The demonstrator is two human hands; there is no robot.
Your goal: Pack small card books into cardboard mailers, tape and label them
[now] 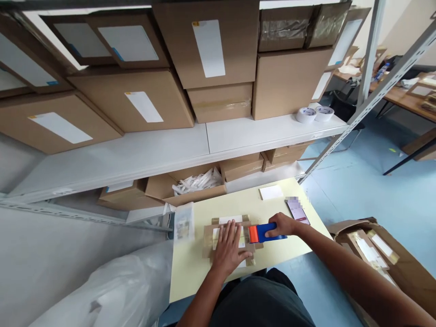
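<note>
Head-worn; close, down onto table (190,272)

A flat cardboard parcel (208,237) is laid flat near the middle of the pale yellow counter (194,272). Its brown top is turned upward and a white label (230,220) is seen on it. Brownish strips of tape (250,261) are seen at its edges and corners. Much of its top is covered by the left hand (228,249), which is pressed on it with the fingers spread. A tape dispenser (264,232), with an orange front and a blue body, is set against the parcel's right edge. It is laid low and roughly level, its orange end turned toward the parcel, and its blue part is gripped by the right hand (282,224).
</note>
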